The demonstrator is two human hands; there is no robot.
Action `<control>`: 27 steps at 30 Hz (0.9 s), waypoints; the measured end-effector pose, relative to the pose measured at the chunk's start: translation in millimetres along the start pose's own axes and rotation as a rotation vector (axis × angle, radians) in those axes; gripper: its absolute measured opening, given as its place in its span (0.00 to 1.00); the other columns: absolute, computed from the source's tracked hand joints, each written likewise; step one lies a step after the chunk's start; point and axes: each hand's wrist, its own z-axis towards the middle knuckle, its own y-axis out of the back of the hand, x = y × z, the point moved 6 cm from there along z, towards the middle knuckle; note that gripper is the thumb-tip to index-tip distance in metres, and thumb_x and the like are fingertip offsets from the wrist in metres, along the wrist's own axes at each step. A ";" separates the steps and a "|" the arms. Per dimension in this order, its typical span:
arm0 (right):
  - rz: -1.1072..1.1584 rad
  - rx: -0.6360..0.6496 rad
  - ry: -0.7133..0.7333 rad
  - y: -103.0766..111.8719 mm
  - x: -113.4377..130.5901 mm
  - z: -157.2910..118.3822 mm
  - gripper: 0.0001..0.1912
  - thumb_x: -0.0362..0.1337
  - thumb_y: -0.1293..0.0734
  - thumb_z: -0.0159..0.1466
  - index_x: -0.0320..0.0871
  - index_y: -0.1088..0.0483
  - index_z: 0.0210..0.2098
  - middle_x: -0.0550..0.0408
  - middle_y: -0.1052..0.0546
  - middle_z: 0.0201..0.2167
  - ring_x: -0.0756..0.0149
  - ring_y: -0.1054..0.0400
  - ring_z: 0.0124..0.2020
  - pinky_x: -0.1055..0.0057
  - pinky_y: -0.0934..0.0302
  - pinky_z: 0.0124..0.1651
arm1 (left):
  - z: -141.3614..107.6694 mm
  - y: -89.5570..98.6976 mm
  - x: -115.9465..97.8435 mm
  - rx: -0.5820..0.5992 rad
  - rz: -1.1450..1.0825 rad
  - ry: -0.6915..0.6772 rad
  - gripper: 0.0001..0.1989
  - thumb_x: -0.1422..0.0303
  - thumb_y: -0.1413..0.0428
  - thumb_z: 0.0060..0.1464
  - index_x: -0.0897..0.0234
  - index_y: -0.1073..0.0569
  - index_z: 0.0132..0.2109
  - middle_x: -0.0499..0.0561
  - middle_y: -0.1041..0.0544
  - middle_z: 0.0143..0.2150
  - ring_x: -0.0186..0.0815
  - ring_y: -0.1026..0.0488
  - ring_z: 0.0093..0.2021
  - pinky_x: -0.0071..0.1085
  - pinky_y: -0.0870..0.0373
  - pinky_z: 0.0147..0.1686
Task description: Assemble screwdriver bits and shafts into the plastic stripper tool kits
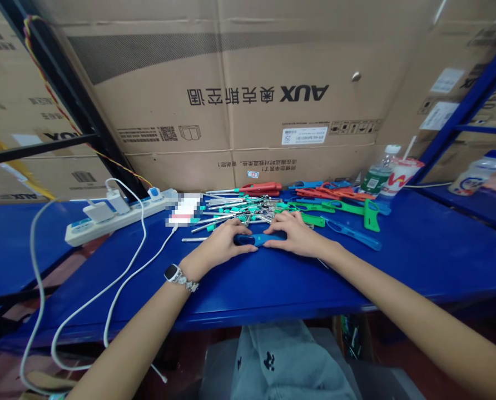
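Though partly covered by white plugs [100,211], readable at the left of the bench [248,289] as a power strip [125,218], set aslant; just right of it, a phone [184,210], mostly pixelated, with a white cable [163,245] at its lower edge; then, strapped on the left wrist, a watch [173,273]; beside the left hand [227,241], a metal rod [193,240], with any link to the blue handle [256,239] hidden; gripped by its left end in the left hand and by its right end in the right hand [293,234], the same handle, held crosswise at the bench's middle, in front of a heap of green-ended rods [221,214]; beyond the right hand, scattered red handles [335,193], green handles [372,215] and blue handles [352,233]; behind these, a bottle [373,180] and a cup [400,178], side by side; at far right, a blue-capped bottle [477,173].
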 end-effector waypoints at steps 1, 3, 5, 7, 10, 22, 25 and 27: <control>0.003 0.014 0.000 -0.1 -0.4 1.5 0.14 0.50 0.28 0.65 0.50 0.22 0.43 0.52 0.22 0.43 0.52 0.33 0.51 0.52 0.48 0.55 | 0.6 0.1 0.6 0.000 0.002 0.003 0.21 0.51 0.36 0.54 0.61 0.20 0.47 0.55 0.25 0.44 0.44 0.26 0.44 0.44 0.27 0.48; 0.018 0.046 -0.004 -0.3 -0.9 4.9 0.13 0.50 0.28 0.64 0.49 0.22 0.42 0.53 0.22 0.42 0.52 0.33 0.50 0.51 0.50 0.55 | 1.4 -0.1 1.9 0.002 0.005 0.011 0.21 0.51 0.35 0.53 0.62 0.19 0.47 0.55 0.25 0.43 0.44 0.26 0.43 0.44 0.27 0.47; 0.034 0.084 -0.015 0.1 -0.9 8.6 0.12 0.48 0.27 0.63 0.48 0.22 0.40 0.54 0.22 0.40 0.54 0.31 0.48 0.51 0.50 0.55 | 1.4 -0.7 2.9 0.003 0.000 0.018 0.22 0.51 0.35 0.53 0.62 0.19 0.48 0.55 0.25 0.43 0.44 0.26 0.43 0.44 0.27 0.48; 0.035 0.123 -0.024 1.7 0.1 12.4 0.12 0.47 0.26 0.63 0.47 0.22 0.39 0.54 0.22 0.39 0.56 0.30 0.45 0.52 0.50 0.55 | 1.0 -0.9 3.2 -0.003 -0.010 0.020 0.21 0.52 0.34 0.53 0.62 0.19 0.48 0.55 0.25 0.43 0.44 0.26 0.43 0.43 0.27 0.48; 0.026 0.182 -0.020 4.1 2.6 16.7 0.12 0.46 0.25 0.62 0.45 0.22 0.38 0.54 0.23 0.37 0.56 0.30 0.43 0.54 0.48 0.53 | 0.3 -0.3 2.1 -0.014 -0.015 0.018 0.20 0.52 0.34 0.53 0.60 0.19 0.47 0.54 0.25 0.42 0.44 0.26 0.42 0.43 0.27 0.47; -0.021 0.070 0.072 3.8 5.3 3.2 0.14 0.46 0.30 0.67 0.48 0.22 0.49 0.51 0.23 0.43 0.55 0.30 0.46 0.52 0.44 0.54 | -5.3 -2.3 -1.5 0.007 0.033 0.043 0.27 0.50 0.36 0.54 0.62 0.24 0.54 0.59 0.26 0.53 0.49 0.27 0.54 0.46 0.29 0.54; -0.001 0.056 0.079 5.5 5.6 3.4 0.15 0.47 0.30 0.67 0.48 0.22 0.49 0.51 0.22 0.44 0.56 0.31 0.47 0.53 0.45 0.55 | -5.6 -1.5 -1.7 0.009 0.044 0.043 0.28 0.49 0.36 0.54 0.62 0.25 0.56 0.59 0.26 0.54 0.51 0.28 0.56 0.47 0.30 0.56; 0.012 0.036 0.087 8.1 4.5 3.1 0.15 0.48 0.31 0.67 0.49 0.22 0.48 0.51 0.22 0.44 0.56 0.30 0.47 0.52 0.45 0.56 | -5.8 -1.1 -2.4 0.011 0.045 0.039 0.29 0.49 0.36 0.54 0.62 0.25 0.56 0.60 0.26 0.55 0.51 0.28 0.56 0.47 0.30 0.56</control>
